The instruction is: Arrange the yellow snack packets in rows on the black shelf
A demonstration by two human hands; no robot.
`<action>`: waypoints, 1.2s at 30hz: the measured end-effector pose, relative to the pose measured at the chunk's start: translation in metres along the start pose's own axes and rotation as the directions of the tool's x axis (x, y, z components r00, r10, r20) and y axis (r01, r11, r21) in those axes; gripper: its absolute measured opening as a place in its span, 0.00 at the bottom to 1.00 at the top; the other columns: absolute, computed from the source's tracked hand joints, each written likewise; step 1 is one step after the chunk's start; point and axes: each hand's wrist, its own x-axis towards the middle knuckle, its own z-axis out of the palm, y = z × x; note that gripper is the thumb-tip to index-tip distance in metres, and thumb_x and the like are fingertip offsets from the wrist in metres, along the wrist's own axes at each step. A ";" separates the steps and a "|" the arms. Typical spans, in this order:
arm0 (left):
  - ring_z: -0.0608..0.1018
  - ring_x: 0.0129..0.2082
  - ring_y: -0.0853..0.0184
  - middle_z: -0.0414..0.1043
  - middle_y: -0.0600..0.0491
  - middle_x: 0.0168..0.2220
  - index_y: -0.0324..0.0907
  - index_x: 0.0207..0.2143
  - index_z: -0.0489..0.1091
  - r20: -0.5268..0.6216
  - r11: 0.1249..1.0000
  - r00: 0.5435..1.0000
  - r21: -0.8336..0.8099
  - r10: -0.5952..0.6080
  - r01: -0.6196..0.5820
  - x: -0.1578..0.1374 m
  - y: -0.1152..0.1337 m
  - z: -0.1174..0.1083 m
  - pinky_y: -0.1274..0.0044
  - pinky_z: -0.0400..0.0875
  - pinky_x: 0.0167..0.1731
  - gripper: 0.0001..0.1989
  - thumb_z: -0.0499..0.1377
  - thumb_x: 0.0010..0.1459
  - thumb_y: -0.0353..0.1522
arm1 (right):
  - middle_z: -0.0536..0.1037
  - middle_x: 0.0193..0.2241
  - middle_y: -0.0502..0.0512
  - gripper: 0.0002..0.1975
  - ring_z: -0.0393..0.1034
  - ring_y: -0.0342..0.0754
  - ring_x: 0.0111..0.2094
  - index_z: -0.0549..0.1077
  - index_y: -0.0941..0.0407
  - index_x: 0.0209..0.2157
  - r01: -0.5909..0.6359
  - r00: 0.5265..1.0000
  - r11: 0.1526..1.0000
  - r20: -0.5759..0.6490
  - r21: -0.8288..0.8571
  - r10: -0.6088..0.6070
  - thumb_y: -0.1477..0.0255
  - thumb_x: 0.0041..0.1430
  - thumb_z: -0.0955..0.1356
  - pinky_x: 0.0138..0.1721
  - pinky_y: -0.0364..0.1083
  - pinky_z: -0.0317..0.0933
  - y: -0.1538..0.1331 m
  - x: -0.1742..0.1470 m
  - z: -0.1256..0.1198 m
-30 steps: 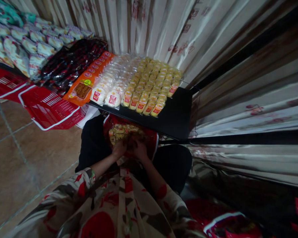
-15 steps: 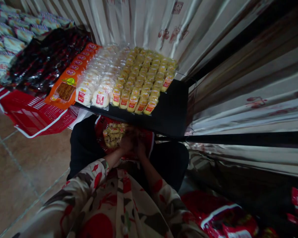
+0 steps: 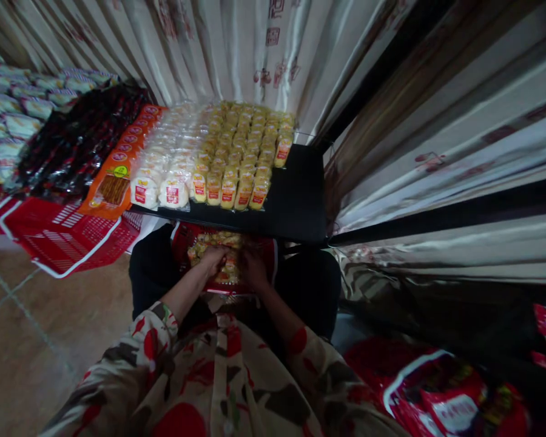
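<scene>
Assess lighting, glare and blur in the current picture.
Head view: dim overall; glints on clear-plastic-wrapped round white packs; bare right hand soft and shadowed, bare left hand clearer; yellow plastic-wrapped packs in the red plastic basket between the knees lack crisp detail.

Yellow packs [image 3: 230, 182] on the desk [image 3: 298, 203] look like shiny, crinkly clear plastic; desk itself seems smooth and kinda matt; lap basket [image 3: 269, 252] is plastic too; curtain [image 3: 230, 48] is pleated cloth, satiny sheen.
</scene>
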 end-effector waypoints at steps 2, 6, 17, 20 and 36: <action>0.68 0.15 0.77 0.64 0.58 0.16 0.38 0.21 0.63 0.009 0.999 1.000 -0.039 -0.013 0.013 -0.009 0.008 -0.004 0.85 0.63 0.18 0.07 0.58 0.48 0.25 | 0.75 0.44 0.61 0.16 0.68 0.52 0.45 0.71 0.58 0.47 -0.023 0.999 0.998 0.031 0.059 0.021 0.71 0.56 0.65 0.48 0.49 0.61 -0.008 -0.003 -0.004; 0.69 0.17 0.77 0.67 0.56 0.19 0.37 0.24 0.66 0.069 0.996 0.997 -0.086 0.029 -0.023 -0.034 0.027 -0.008 0.85 0.64 0.20 0.06 0.59 0.51 0.29 | 0.76 0.44 0.58 0.18 0.70 0.51 0.44 0.70 0.56 0.49 -0.062 0.998 0.984 0.013 0.169 0.061 0.69 0.57 0.64 0.46 0.47 0.62 -0.022 -0.008 -0.018; 0.67 0.17 0.78 0.66 0.61 0.19 0.37 0.32 0.69 0.238 0.925 0.895 -0.043 0.377 -0.378 -0.083 0.071 0.006 0.85 0.61 0.19 0.08 0.63 0.47 0.29 | 0.79 0.34 0.53 0.17 0.73 0.47 0.34 0.71 0.55 0.45 0.031 0.996 0.736 -0.080 0.676 0.031 0.65 0.55 0.63 0.37 0.46 0.67 -0.054 -0.005 -0.080; 0.68 0.16 0.78 0.67 0.59 0.17 0.37 0.29 0.67 0.160 0.913 0.903 -0.158 0.399 -0.375 -0.084 0.081 0.010 0.86 0.61 0.17 0.06 0.61 0.49 0.29 | 0.79 0.32 0.54 0.19 0.74 0.47 0.32 0.71 0.56 0.44 -0.008 0.975 0.588 -0.123 0.809 0.183 0.64 0.49 0.68 0.35 0.46 0.68 -0.061 -0.006 -0.086; 0.75 0.22 0.76 0.74 0.53 0.28 0.39 0.37 0.67 0.304 0.779 0.927 -0.627 0.219 0.022 -0.098 0.092 0.076 0.87 0.68 0.22 0.07 0.59 0.54 0.26 | 0.76 0.28 0.49 0.15 0.71 0.44 0.30 0.69 0.56 0.34 0.176 0.875 0.370 -0.317 0.912 0.366 0.65 0.43 0.71 0.33 0.42 0.65 -0.073 0.029 -0.133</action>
